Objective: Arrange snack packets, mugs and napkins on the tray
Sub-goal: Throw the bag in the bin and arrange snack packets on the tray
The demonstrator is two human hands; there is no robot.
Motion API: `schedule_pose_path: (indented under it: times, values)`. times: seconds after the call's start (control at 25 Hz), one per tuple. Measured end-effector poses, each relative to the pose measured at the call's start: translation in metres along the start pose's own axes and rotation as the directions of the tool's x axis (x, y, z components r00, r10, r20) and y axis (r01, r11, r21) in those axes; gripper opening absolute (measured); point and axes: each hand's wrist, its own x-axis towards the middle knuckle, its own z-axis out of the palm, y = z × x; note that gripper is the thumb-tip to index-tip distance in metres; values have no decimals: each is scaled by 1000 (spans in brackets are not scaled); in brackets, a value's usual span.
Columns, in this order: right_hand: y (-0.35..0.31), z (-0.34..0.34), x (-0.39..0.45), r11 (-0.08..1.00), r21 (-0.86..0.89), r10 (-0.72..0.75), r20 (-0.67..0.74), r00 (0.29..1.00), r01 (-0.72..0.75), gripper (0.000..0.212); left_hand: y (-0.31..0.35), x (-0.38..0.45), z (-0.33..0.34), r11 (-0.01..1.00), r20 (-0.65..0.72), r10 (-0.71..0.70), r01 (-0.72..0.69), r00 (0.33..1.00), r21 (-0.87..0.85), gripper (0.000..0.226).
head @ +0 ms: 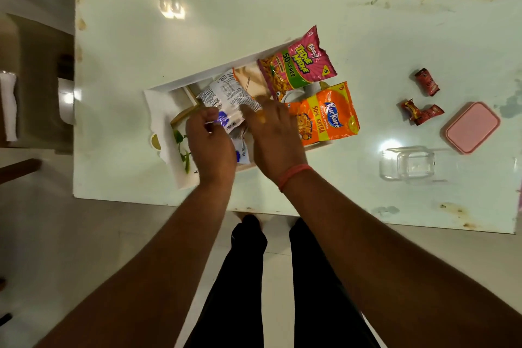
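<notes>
Left fingers (210,118) curled, pinching the near end of the white packet (226,99); right hand (271,130) laid over its other near corner, fingers bent down on the foil, though whether gripping or only pressing cannot be told. Packet held just above the middle of the tray (214,70), long axis running from the hands up and away toward the tray's far wall, so lying straight ahead of both sets of fingers, with the left hand (209,141) the nearer to its free end. Probably being settled flat into the tray's middle; likely next a slide along that axis and a release. Second white packet (241,151) partly hidden under the left hand. Pink packet (296,62) at the tray's far right corner, overhanging the rim; orange packet (324,116) at its right end, also overhanging. Napkin (161,110) draped over the tray's left end. Mug rim (291,94) just visible between the pink and orange packets. Well right of the tray, on the table (169,37): red wrappers (421,114), pink lid (471,127), clear box (406,164).
</notes>
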Motion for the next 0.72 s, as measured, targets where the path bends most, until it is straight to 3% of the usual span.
schedule_pose_path:
  times: [0.08, 0.16, 0.28, 0.44, 0.6, 0.72]
  values:
    - [-12, 5, 18, 988, -135, -67, 106, 992, 81, 67, -1, 15, -10, 998, 19, -57, 57, 998, -6, 28]
    - [-14, 9, 32, 972, -178, -126, 149, 981, 152, 59, 1, 25, -15, 999, 28, -48, 48, 998, -13, 29]
    - [-12, 11, 46, 959, -182, -200, 114, 973, 219, 37, 5, 36, -21, 996, 42, -55, 57, 998, -61, 27]
    - [-16, 7, 48, 961, -132, -246, -15, 969, 242, 33, 2, 50, -35, 993, 60, -92, 96, 994, -74, 35]
    - [-23, -3, 47, 979, 183, -36, -298, 954, 94, 27, -6, 66, -51, 991, 85, -107, 113, 991, -70, 35]
    - [-22, -18, 48, 880, 470, 235, -307, 922, -68, 17, -5, 75, -47, 993, 170, -101, 110, 980, -47, 31]
